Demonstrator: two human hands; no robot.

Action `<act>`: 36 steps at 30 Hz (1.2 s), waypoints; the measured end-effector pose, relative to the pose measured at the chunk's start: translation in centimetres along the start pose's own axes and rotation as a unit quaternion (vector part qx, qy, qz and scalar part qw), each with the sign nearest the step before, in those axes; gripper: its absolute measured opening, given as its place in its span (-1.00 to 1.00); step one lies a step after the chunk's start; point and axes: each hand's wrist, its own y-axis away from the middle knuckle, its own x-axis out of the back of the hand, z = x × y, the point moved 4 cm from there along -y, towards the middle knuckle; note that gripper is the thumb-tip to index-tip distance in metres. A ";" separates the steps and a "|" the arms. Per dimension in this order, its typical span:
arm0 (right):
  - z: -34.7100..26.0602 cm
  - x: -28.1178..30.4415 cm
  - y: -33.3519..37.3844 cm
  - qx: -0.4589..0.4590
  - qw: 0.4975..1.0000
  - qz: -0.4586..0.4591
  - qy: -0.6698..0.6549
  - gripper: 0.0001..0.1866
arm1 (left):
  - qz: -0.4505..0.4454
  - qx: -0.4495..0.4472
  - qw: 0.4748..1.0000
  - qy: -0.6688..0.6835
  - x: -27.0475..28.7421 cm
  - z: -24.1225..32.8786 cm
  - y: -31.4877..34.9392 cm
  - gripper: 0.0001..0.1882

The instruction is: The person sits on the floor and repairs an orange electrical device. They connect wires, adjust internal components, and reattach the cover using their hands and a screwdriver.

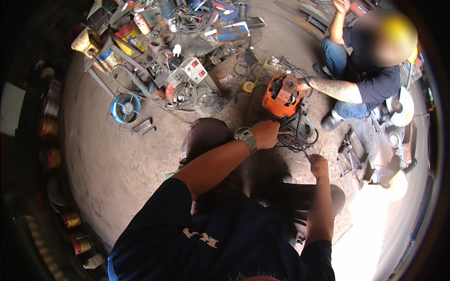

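The orange machine [276, 107] sat on the floor [154, 159] between two people, just beyond the wearer's knees, probably so both could reach it while low down. The right hand [318, 166] was closed around a dark cord [304, 151], held out to the side, seemingly to keep it clear of the tangle below. The left hand [268, 135] was by the machine's near side, its fingers turned away, so whether it gripped anything could not be told. A co-worker's hand [300, 85] lay at the machine's top, perhaps steadying it. Farther out, a tape measure [248, 86] and a blue fan [125, 108] lay within the clutter. The machine's underside was hidden, the cord's far end was lost among loops, and glare washed out the floor at lower right.
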 end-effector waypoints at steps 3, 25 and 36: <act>-0.9 -0.8 -0.7 -0.006 0.994 -0.097 0.052 -0.71 | 0.018 0.002 1.000 0.022 0.7 -0.8 0.8 -0.57; -2.9 2.5 -0.9 -0.096 0.987 -0.083 -0.103 -0.77 | 0.237 0.318 0.844 -0.362 28.6 -40.7 -10.4 -0.76; -3.7 3.0 -1.4 -0.092 0.984 -0.101 -0.112 -0.77 | 0.074 0.319 0.874 -0.358 29.2 -43.9 -13.2 -0.68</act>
